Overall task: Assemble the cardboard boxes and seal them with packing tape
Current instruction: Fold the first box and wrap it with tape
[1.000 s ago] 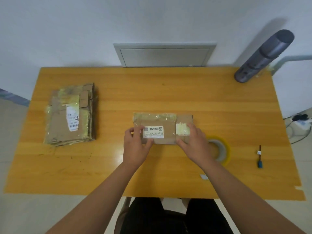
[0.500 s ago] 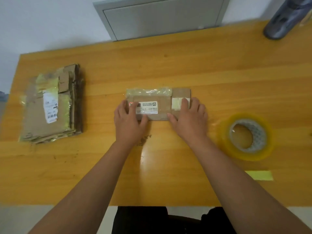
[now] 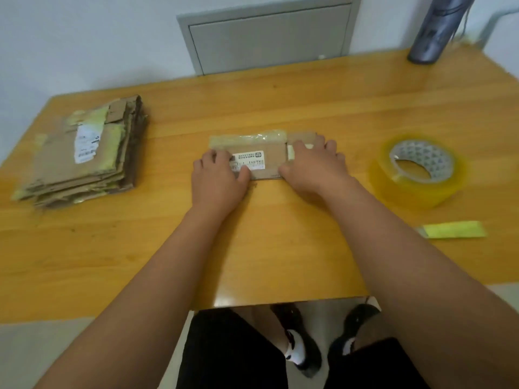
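Note:
A small flattened cardboard box (image 3: pixel 269 157) with a white label and old clear tape lies flat at the middle of the wooden table (image 3: pixel 280 248). My left hand (image 3: pixel 219 178) rests on its left end, fingers on top and the thumb on the label near the front edge. Over the box's right end my right hand (image 3: pixel 311 167) lies spread, thumb at the near edge. A roll of clear yellowish packing tape (image 3: pixel 421 169) lies flat to the right of the box, apart from both hands. A stack of flattened boxes (image 3: pixel 84 153) sits at the table's left.
A yellow strip (image 3: pixel 455 229) lies on the table in front of the tape roll. A grey cylinder (image 3: pixel 438 26) stands at the back right corner. A grey panel (image 3: pixel 269 35) is set in the wall behind the table. My legs and shoes show below the table's front edge.
The view has come closer and tilted down. Both hands stay on the flat box; my right hand has slid further over its right end.

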`<state>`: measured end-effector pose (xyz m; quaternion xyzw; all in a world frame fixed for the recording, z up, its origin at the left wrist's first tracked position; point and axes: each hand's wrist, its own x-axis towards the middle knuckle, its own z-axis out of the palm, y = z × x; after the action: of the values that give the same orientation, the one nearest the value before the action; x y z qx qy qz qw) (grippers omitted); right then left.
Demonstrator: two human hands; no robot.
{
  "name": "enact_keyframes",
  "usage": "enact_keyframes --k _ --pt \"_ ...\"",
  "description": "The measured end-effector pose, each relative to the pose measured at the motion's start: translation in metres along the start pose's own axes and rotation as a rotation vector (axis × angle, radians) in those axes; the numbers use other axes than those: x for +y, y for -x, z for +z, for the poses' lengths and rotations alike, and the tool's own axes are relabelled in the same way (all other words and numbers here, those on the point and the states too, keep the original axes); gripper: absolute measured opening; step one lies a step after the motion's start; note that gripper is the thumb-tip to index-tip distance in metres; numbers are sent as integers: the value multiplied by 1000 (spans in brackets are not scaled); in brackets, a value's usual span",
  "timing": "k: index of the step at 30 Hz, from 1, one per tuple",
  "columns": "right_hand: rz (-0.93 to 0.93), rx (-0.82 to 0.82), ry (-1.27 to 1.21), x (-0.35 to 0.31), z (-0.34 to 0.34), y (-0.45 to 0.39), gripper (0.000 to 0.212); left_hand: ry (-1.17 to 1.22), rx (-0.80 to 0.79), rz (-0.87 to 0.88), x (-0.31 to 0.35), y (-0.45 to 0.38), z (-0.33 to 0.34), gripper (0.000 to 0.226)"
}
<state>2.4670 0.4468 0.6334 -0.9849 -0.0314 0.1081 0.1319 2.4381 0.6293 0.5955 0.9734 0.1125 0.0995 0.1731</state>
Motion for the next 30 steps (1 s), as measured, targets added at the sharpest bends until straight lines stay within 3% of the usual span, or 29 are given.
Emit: enact_keyframes --k 4,8,21,26,30 --pt "16 -3 -4 -4 9 38 62 11 -53 22 -12 30 -16 46" --pt "75 53 -67 -9 13 51 79 19 -82 -26 -16 35 -26 50" --pt "189 166 -93 -25 18 13 99 141 -87 -62 -16 -5 -19 59" --pt "156 204 -457 -6 19 -6 92 474 -15 -45 -14 -16 -20 53" --pt "101 256 -899 5 12 -4 97 736 165 -16 -9 -5 -35 78"
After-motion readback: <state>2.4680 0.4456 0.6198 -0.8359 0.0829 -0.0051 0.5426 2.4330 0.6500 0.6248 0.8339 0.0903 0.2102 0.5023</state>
